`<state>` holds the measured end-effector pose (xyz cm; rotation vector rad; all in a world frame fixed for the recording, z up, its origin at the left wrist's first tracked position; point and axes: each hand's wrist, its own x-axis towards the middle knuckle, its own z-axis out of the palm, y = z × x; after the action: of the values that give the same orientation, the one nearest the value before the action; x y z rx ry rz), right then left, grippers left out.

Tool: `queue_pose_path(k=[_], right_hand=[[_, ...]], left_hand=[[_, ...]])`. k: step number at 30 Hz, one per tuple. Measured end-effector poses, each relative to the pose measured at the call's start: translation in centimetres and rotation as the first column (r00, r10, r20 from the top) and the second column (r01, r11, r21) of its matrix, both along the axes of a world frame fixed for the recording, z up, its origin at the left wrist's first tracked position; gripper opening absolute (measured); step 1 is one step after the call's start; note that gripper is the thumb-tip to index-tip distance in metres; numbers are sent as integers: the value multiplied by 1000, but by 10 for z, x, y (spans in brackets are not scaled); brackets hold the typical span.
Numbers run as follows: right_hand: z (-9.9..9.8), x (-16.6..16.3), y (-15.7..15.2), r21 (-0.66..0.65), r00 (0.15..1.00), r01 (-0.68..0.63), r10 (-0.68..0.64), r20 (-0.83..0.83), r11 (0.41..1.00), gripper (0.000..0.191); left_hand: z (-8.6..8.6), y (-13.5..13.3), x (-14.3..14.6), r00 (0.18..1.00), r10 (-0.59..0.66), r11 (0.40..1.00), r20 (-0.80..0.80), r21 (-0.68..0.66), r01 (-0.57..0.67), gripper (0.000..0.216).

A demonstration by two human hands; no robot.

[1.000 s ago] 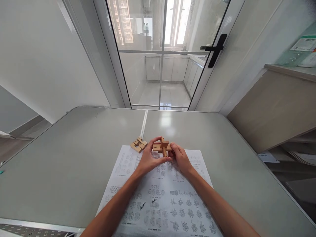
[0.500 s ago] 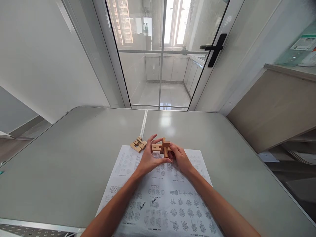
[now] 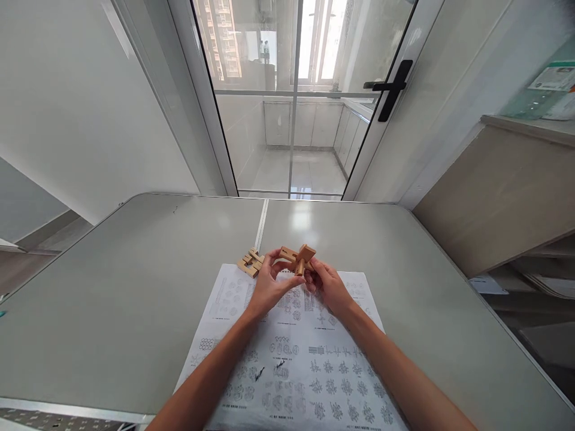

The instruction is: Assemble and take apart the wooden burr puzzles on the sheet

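Between my two hands, just above the far part of the printed sheet, is a wooden puzzle point(image 3: 302, 258) made of crossed, interlocking blocks. My left hand point(image 3: 270, 284) has its thumb at the puzzle's near end and its fingers curled around the far left side. My right hand point(image 3: 327, 284) pinches the puzzle from the right, its fingertips partly hidden behind the wood. Several notched wooden puzzle pieces point(image 3: 248, 264) lie beside my left hand, at the sheet's far left corner. Drawings of puzzle assemblies cover the instruction sheet point(image 3: 287, 383) under my forearms.
The grey table point(image 3: 112, 299) has a seam running away from me. Beyond its far edge stands a glass door with a black handle point(image 3: 393, 90). A wooden shelf unit point(image 3: 507, 185) with plastic bottles on top is at the right.
The puzzle has been tilted and turned in my hands, and its top block now points up to the right. My left fingers have curled closer around it. The loose pieces have stayed put.
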<state>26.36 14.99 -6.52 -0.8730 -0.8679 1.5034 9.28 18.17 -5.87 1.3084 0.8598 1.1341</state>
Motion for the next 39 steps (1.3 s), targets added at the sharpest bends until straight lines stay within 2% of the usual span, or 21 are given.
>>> queue_pose_path(k=[4, 6, 11, 16, 26, 30, 36, 39], right_hand=[[1, 3, 1, -19, 996, -63, 61, -68, 998, 53], [0, 4, 2, -24, 993, -75, 73, -95, 997, 54], [0, 4, 2, -46, 990, -88, 82, -113, 995, 53], [3, 4, 2, -128, 991, -63, 47, -129, 990, 49], [6, -3, 1, -114, 985, 67, -84, -149, 991, 49], [4, -3, 0, -89, 987, 86, -97, -131, 992, 48], [2, 1, 1, -127, 977, 119, -139, -159, 985, 45], [-3, 5, 4, -143, 957, 189, -215, -193, 971, 43]], left_hand=[[2, -2, -1, 996, -45, 999, -78, 24, 47, 48], [5, -3, -2, 992, -39, 998, -121, 51, 45, 41], [10, -6, -3, 988, -22, 996, -154, 85, 35, 39], [12, -9, -1, 975, 12, 994, -224, 113, 13, 33], [12, -9, -1, 987, -5, 994, -158, 107, 22, 30], [16, -12, 0, 977, 32, 980, -210, 197, 10, 27], [19, -18, 1, 951, -32, 940, -306, 314, 132, 25], [16, -20, 2, 928, -3, 929, -372, 342, 140, 24]])
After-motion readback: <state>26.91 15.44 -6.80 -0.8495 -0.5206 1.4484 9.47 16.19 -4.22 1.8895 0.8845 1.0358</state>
